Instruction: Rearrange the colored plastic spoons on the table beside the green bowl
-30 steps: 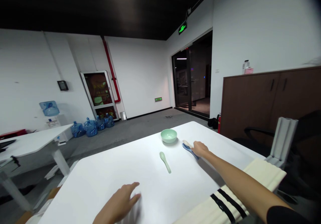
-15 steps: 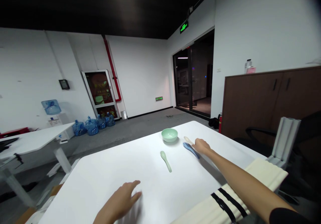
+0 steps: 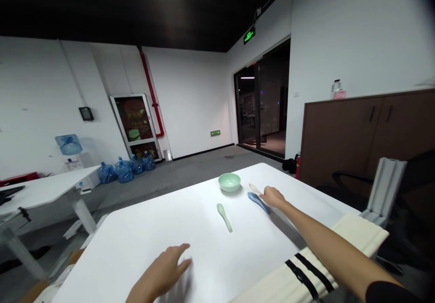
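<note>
Your right hand [image 3: 273, 197] is at about 1 o'clock, fingers curled down onto a blue spoon [image 3: 258, 203] lying on the white table [image 3: 142, 235]. The grip looks narrow, but you can't tell from this view whether it's actually holding the spoon. A pale spoon-like tip [image 3: 254, 188] pokes out just beyond it (one piece with the blue part or separate, can't tell). Your left hand [image 3: 162, 269] is at about 7 o'clock, wide open with fingers spread, low over the tabletop and a bit blurred, holding nothing. Between your hands, around 12 o'clock, a pale green ceramic spoon [image 3: 224, 218] lies at an angle, touching neither hand. Further out, also near 12 o'clock, an upright green ceramic bowl [image 3: 229, 182] sits just beside the blue spoon. A cream cushion with black stripes [image 3: 307, 273] is at 4 o'clock, below your right forearm.
</note>
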Tool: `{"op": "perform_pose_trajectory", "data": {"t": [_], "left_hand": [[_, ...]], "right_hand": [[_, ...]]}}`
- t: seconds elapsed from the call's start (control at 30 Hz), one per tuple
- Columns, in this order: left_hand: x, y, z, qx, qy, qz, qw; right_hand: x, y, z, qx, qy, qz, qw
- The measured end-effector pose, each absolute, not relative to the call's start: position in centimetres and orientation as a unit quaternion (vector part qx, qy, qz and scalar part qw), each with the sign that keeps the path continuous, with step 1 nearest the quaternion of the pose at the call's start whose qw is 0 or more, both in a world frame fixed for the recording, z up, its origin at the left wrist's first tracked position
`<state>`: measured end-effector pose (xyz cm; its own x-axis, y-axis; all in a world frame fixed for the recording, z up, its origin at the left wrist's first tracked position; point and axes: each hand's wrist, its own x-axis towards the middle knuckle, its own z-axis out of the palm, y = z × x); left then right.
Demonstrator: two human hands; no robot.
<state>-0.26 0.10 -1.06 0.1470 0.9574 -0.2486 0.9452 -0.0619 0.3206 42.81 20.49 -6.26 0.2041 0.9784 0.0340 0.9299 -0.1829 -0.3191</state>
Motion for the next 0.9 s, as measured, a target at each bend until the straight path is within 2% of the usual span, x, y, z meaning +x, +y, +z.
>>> {"op": "perform_pose_trajectory", "data": {"t": [0.9], "left_hand": [[0.07, -0.18, -0.49, 0.730, 0.652, 0.012, 0.205]], "right_hand": [[42.09, 20.09, -6.04, -0.756, -0.636, 0.095, 0.123]]}}
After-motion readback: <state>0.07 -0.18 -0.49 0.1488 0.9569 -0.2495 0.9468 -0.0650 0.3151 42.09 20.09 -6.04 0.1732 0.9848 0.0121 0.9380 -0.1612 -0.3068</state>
